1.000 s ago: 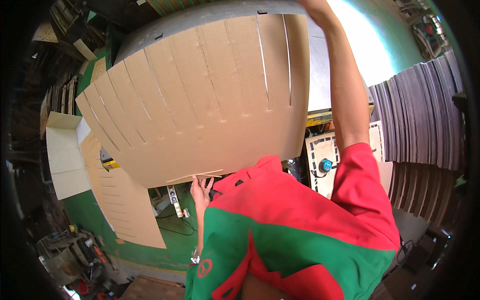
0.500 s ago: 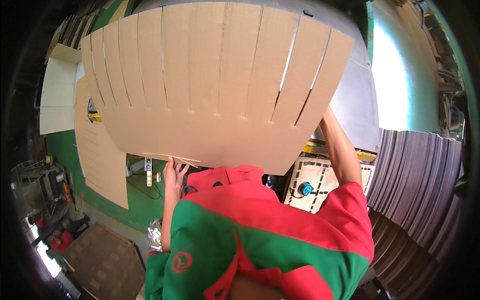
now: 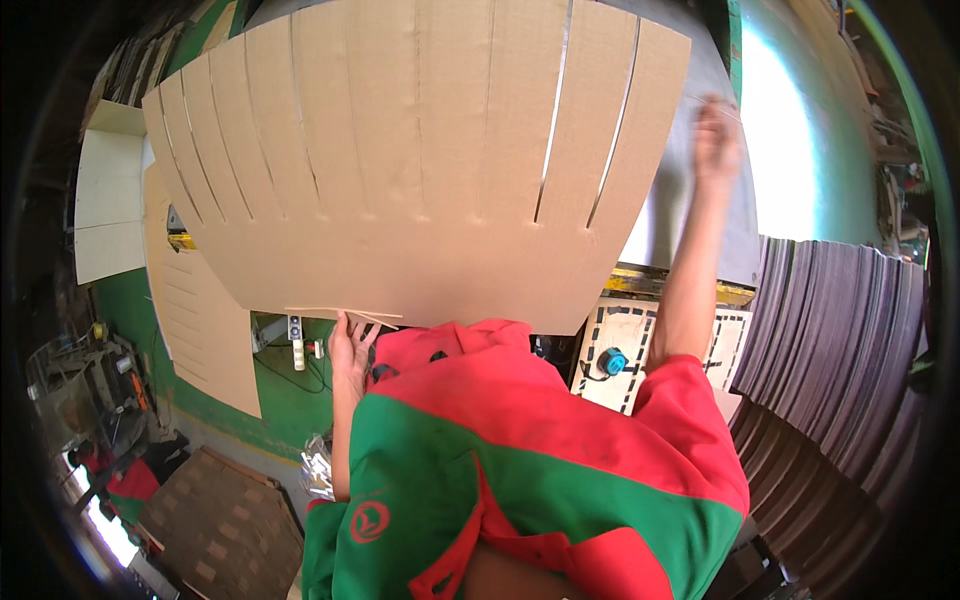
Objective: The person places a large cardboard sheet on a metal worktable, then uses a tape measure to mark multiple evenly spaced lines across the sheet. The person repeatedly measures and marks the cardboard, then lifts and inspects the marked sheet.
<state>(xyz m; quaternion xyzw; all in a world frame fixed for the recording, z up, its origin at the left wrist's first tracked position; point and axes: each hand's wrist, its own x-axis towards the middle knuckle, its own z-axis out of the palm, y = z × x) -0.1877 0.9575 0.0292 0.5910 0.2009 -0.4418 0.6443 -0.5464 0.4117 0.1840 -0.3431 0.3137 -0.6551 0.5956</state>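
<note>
A large brown cardboard sheet (image 3: 400,265) with several long parallel slots lies in front of me, its near edge close to my body. At that near edge my left hand (image 3: 350,345) holds thin cardboard strips (image 3: 375,319) between its fingers. Whether those fingers also grip the sheet is unclear. My right hand (image 3: 717,145), smeared by motion, is raised beyond the sheet's right edge, over a grey metal surface (image 3: 680,190). Its fingers look closed, and a thin pale strip (image 3: 732,112) sticks out from them.
A tall stack of cardboard sheets (image 3: 820,340) stands on the right. Beside my right arm, a teal round device (image 3: 612,362) sits on a board with black dashes (image 3: 635,325). Another slotted sheet (image 3: 205,340) lies on the left, near a white power strip (image 3: 297,345).
My right hand has come out from beneath the sheet's right edge and moved up and right, a thin strip in it. The sheet has shifted slightly left and away. My left hand has stayed put.
</note>
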